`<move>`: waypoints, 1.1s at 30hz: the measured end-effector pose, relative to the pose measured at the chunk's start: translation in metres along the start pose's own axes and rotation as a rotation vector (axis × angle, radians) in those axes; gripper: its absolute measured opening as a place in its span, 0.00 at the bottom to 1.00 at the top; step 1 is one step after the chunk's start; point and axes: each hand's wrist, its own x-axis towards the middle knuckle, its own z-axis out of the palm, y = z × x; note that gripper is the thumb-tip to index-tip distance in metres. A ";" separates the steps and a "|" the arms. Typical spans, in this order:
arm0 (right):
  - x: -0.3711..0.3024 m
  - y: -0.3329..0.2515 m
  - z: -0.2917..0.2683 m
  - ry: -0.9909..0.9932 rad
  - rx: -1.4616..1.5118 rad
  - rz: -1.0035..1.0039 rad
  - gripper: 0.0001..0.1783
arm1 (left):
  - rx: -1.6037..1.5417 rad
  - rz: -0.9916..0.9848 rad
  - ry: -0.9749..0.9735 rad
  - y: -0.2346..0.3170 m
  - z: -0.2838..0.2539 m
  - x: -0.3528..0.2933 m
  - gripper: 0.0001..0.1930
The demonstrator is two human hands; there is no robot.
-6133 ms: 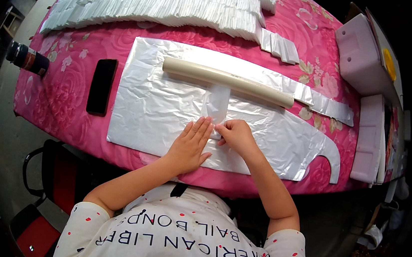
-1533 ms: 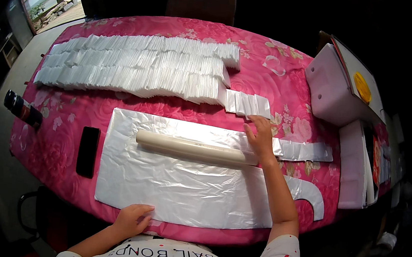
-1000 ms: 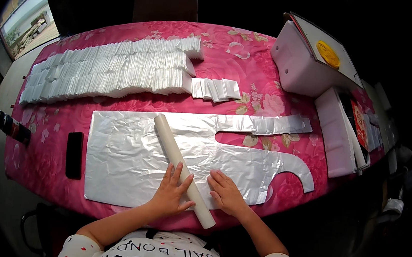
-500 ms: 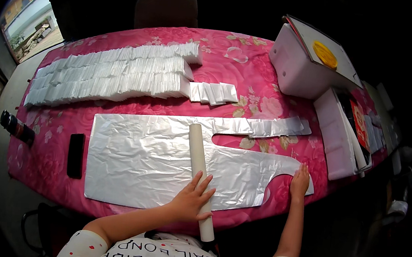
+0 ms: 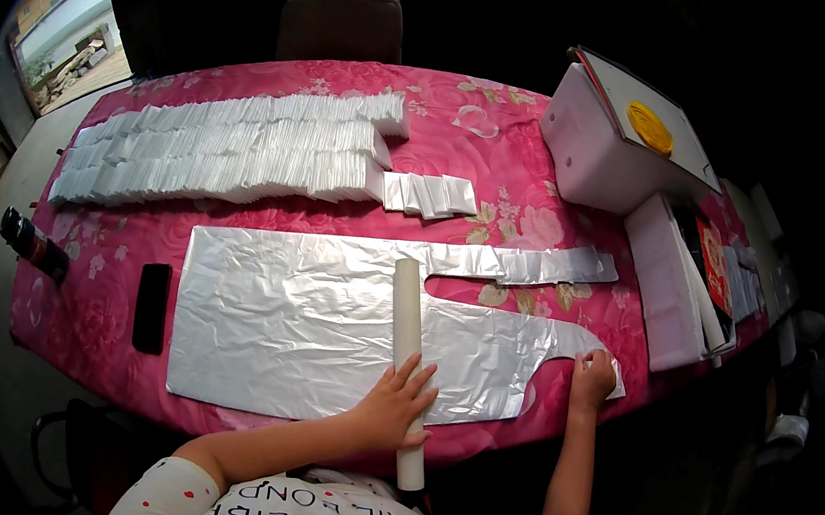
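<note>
While the left hand lies with fingers splayed over the near half of a long, smooth, cream-coloured tube, the right hand has its fingers drawn together on the curved near strip of a flat, crinkled, silvery-white plastic sheet. The tube's long axis runs almost directly away from the person, its near end appearing to overhang the pink, rose-patterned, cloth-covered surface; it crosses the sheet, whose own long axis runs left to right. The curved strip lies to the right of the tube, with the right hand nearer to it. Left of the sheet rests a black rectangular phone. Beyond the curved strip, a straight silvery-white strip extends rightward. Farther off stand dense rows of folded white plastic packets; to their right, a white foam box bears a bright yellow coil on a pale board.
</note>
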 end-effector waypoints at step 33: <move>-0.112 -0.217 -0.069 -0.819 1.002 -0.224 0.16 | -1.581 -0.796 -0.104 -0.051 -0.021 -0.026 0.09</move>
